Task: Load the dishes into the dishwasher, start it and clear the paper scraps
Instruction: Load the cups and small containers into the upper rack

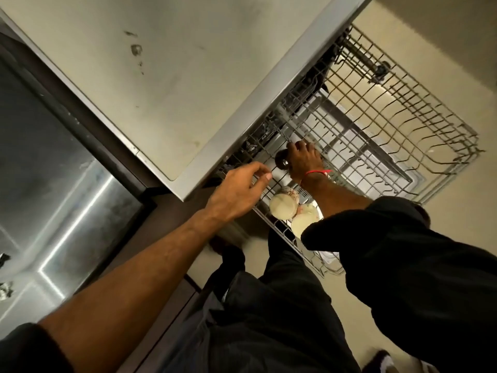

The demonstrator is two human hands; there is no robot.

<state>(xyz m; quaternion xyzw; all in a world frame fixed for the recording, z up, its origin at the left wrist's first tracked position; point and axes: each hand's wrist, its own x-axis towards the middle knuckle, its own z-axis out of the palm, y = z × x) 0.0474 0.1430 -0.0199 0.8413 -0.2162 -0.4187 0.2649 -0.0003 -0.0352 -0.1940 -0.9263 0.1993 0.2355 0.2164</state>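
Note:
The dishwasher's upper wire rack (390,125) is pulled out below the counter edge. My right hand (304,160), with a red thread at the wrist, is shut on a dark round cup (281,159) set down in the rack. My left hand (239,192) hovers over the rack's near-left corner, fingers apart and holding nothing. Two pale cups (282,207) stand upside down in the rack just below my hands, the second (302,224) partly hidden by my right sleeve.
A pale countertop (161,76) with a few stains runs above the dishwasher. A steel sink (53,170) lies at the left, with small paper scraps (6,289) at its left edge. My dark-clothed legs stand on the floor beside the rack.

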